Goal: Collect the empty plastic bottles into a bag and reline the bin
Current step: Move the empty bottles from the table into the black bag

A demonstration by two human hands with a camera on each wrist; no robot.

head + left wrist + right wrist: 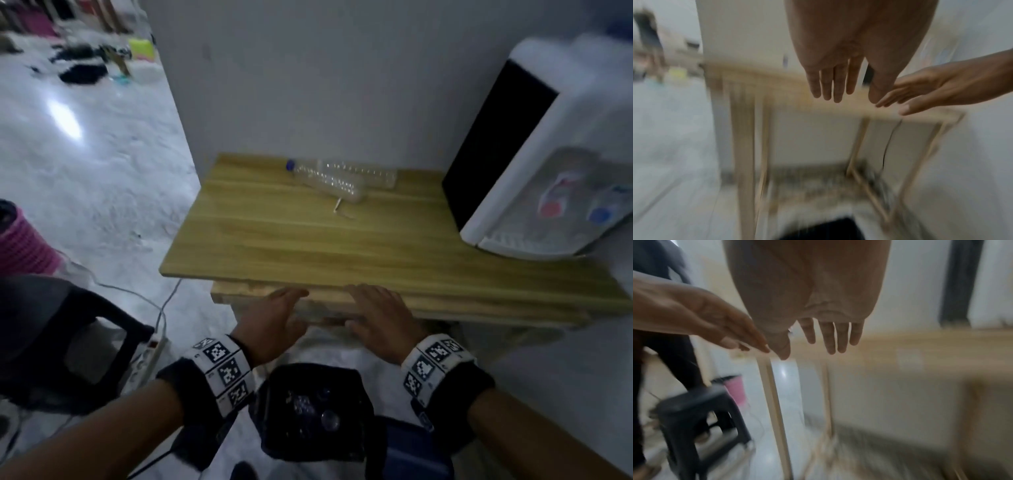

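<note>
Two clear empty plastic bottles (337,180) lie on their sides at the back of the wooden table (308,240), one with a blue cap (290,165). A black bag (315,411) stands open on the floor below my hands, with clear bottles inside it. My left hand (274,318) and right hand (376,315) hover side by side at the table's front edge, fingers straight and holding nothing. Both wrist views are blurred: they show my left hand (836,78) and right hand (830,335) flat with fingers spread, above the table frame.
A white and black water dispenser (534,154) stands at the table's right end. A dark plastic stool (68,342), a power strip with its cable (147,356) and a pink bin (24,240) are on the floor to the left. A small stick (339,205) lies by the bottles.
</note>
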